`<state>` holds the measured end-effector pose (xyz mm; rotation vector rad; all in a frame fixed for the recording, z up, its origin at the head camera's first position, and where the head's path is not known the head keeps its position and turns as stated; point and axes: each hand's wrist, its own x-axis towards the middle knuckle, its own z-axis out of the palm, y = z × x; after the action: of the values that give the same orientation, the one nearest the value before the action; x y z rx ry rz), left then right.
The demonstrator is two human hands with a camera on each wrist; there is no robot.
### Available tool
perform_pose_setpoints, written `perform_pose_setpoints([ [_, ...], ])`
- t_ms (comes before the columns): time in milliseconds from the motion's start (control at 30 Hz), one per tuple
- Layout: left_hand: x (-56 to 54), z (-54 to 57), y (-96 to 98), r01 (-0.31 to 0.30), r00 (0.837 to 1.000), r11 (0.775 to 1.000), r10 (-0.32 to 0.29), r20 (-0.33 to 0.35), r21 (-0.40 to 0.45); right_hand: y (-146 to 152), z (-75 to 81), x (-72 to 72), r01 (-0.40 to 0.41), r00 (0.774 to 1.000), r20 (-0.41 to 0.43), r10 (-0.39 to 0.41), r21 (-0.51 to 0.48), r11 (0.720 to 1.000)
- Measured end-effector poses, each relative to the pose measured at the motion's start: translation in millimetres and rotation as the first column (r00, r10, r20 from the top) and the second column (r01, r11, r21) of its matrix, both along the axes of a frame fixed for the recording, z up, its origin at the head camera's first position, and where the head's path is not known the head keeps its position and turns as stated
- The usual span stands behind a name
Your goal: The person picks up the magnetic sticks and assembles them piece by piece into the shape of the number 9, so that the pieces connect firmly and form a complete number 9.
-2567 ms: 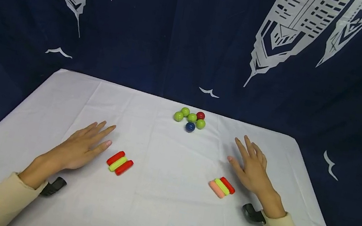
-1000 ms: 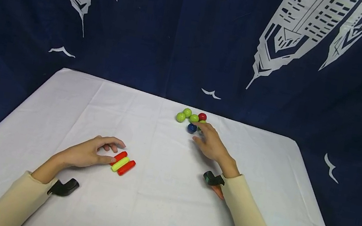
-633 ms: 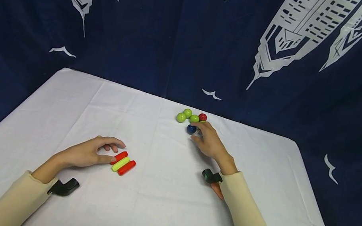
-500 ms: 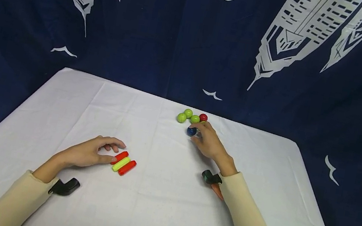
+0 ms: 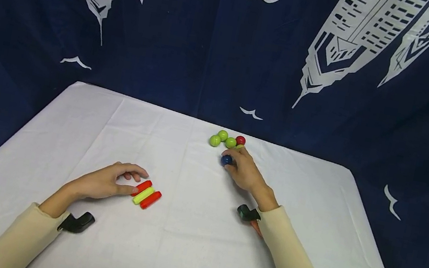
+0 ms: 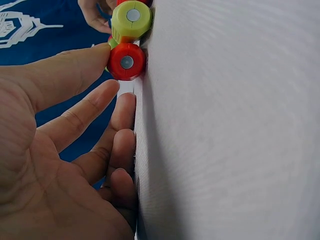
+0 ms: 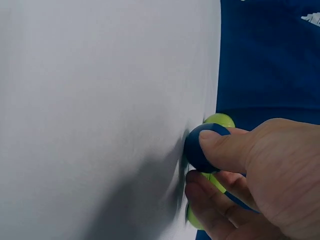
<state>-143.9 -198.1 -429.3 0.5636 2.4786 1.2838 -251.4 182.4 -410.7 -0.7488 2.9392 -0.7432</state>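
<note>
My right hand [image 5: 246, 170] pinches a shiny blue ball [image 5: 226, 160] between thumb and fingers, low over the white table. In the right wrist view the thumb lies across the blue ball [image 7: 197, 152], with green balls [image 7: 220, 120] behind it. At the left, a red rod [image 5: 142, 186], a yellow-green rod [image 5: 143, 195] and another red rod [image 5: 150, 200] lie side by side. My left hand [image 5: 103, 178] has its thumb tip against the nearest red rod, fingers loosely bent beyond it. The left wrist view shows a silver disc in the end of this red rod [image 6: 126, 62].
Several green balls [image 5: 215, 141] and a red ball [image 5: 240, 140] sit near the far edge of the white table [image 5: 186, 244]. An orange rod [image 5: 256, 228] shows partly from under the right wrist camera [image 5: 248, 213]. A dark blue printed cloth [image 5: 169, 49] hangs behind.
My right hand has reached to the balls, grasped the blue one and drawn it slightly toward me, away from the others. My left hand has come to the rods and stays there.
</note>
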Motion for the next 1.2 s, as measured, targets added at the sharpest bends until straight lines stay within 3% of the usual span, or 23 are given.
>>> perform_pose_setpoints([
  [333, -0.4, -0.4, 1.6, 0.005, 1.000, 1.000, -0.005, -0.001, 0.002, 2, 4.6, 10.6, -0.028, 1.000, -0.001, 0.028, -0.025, 0.999],
  [733, 0.3, 1.3, 2.4, 0.002, 1.000, 1.000, -0.002, 0.003, -0.005, 18, 17.7, 44.5, -0.084, 0.996, -0.023, 0.082, -0.083, 0.993],
  [1200, -0.6, -3.5, 2.2, -0.008, 1.000, 1.000, 0.008, -0.024, -0.022, 33, 20.4, 74.2, -0.080, 0.995, 0.049, 0.083, -0.063, 0.995],
])
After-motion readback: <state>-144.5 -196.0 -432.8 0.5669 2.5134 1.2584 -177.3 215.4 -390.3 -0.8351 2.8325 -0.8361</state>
